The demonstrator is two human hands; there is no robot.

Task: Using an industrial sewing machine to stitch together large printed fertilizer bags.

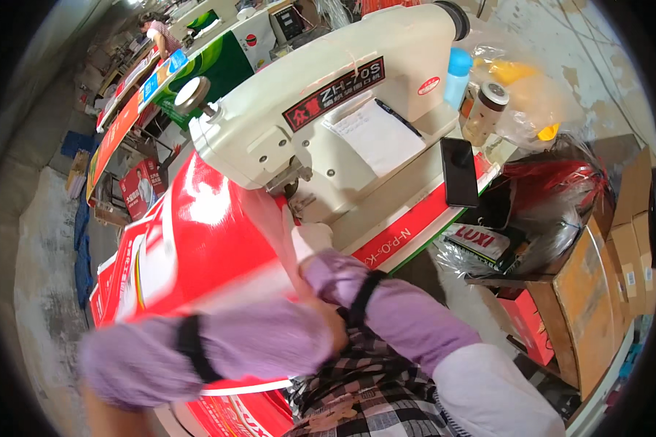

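A cream industrial sewing machine (248,146) stands in front of me, its needle area low at the left end. A glossy red-and-white sack (204,226) spreads left of it, with one edge running up to the needle. My right hand (312,239), in a white glove and purple sleeve, is closed at that edge, just below the needle; its fingertips are partly hidden. My left arm, also in a purple sleeve, bends across the sack. My left hand (335,328) is blurred near my right forearm, and its fingers cannot be made out.
A notepad (379,138) with a pen lies on the machine bed, near a black phone (459,173). Blue-capped (457,76) and clear (486,113) bottles stand behind. Cardboard boxes (587,298) and plastic wrap are at right. More red sacks (233,415) lie below; another person (160,36) works far left.
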